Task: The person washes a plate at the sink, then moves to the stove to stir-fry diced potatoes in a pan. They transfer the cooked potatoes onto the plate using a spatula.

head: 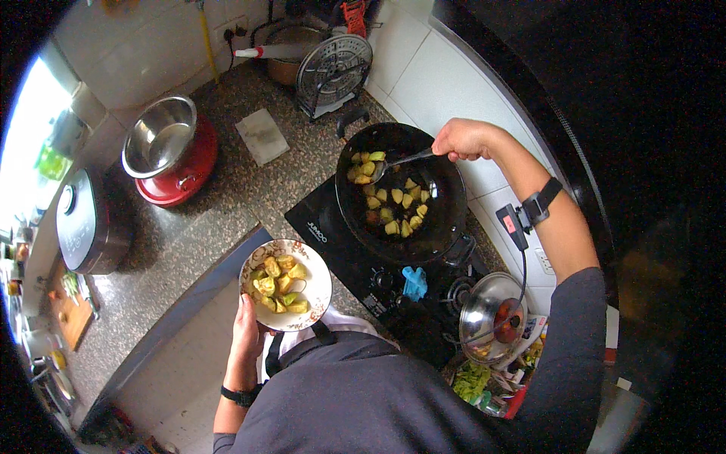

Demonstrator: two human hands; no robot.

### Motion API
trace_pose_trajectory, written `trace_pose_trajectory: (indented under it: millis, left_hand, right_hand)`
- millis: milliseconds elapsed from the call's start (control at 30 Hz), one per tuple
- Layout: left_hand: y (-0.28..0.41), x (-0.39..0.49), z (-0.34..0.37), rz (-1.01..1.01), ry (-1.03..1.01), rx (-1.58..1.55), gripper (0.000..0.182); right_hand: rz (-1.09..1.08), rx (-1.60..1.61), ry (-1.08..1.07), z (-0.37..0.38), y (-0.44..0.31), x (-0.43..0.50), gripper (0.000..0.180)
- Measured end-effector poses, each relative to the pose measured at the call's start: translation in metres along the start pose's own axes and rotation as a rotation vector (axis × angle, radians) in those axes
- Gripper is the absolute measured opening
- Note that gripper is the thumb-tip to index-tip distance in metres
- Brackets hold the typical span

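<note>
My left hand [248,327] grips the rim of a white plate with a brown floral border [315,289], held in front of my body. Several browned, yellow-green vegetable chunks [282,284] lie in it. Over at the stove, my right hand [464,139] holds the handle of a metal spoon [407,157]. Its bowl rests inside a black wok [391,249], against a small heap of chunks [363,168] on the wok's left wall. More pieces [405,204] are scattered across the oily wok bottom.
The wok stands on a black gas hob [317,210]; a blue cloth or plastic scrap [415,284] lies near its knobs. A glass lid [482,318] leans at the right. Leftward are a steel bowl [160,136] on a red pot [198,170], a cooker [79,227] and a cutting board [72,318].
</note>
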State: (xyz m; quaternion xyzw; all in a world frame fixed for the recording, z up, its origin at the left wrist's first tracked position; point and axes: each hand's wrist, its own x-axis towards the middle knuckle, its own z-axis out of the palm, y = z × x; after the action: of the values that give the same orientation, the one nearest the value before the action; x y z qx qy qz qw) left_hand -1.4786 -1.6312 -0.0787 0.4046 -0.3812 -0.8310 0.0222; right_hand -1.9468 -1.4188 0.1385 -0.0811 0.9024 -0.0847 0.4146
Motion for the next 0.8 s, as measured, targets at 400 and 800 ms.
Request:
trace_pose_trajectory:
  millis: [400, 800]
  left_hand:
    - [-0.003, 0.018, -0.004, 0.155, -0.066, 0.117, 0.056]
    - [0.018, 0.004, 0.005, 0.343, -0.25, 0.301, 0.056]
  right_hand:
    - [-0.429, 0.229, 0.11, 0.081, 0.13, -0.037, 0.029]
    - [-0.462, 0.333, 0.231, 0.176, 0.2, -0.138, 0.035]
